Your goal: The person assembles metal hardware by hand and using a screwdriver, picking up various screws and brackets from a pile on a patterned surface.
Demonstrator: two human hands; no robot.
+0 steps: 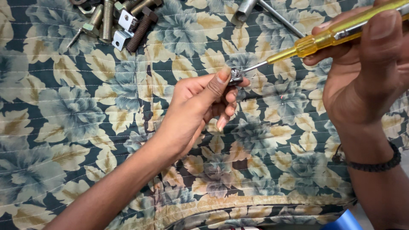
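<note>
The left hand (pixel 200 106) is pinching a small metal part (pixel 235 76) between thumb and forefinger, its other fingers curling under, and is holding it up over the quilted floral cloth (pixel 64 127) near the middle of the view. The right hand (pixel 362 72) is gripping a yellow-handled screwdriver (pixel 324 38), fingers closing around the translucent handle and the thumb lying along it. The screwdriver's long axis is running from the upper right corner down toward the left, and its thin steel tip is meeting the small metal part; the part itself is too small to tell which way it is facing.

Open cloth is lying to the left and below the hands, reaching to the frame's left edge. Along the top edge, at upper left, a pile of bolts and brackets (pixel 119 21) is sitting well apart from the hands. At top centre, 2 metal rods (pixel 260 12) are lying near the screwdriver's shaft. A dark bracelet (pixel 375 164) is circling the right wrist, and a blue object (pixel 343 222) is showing at the bottom edge.
</note>
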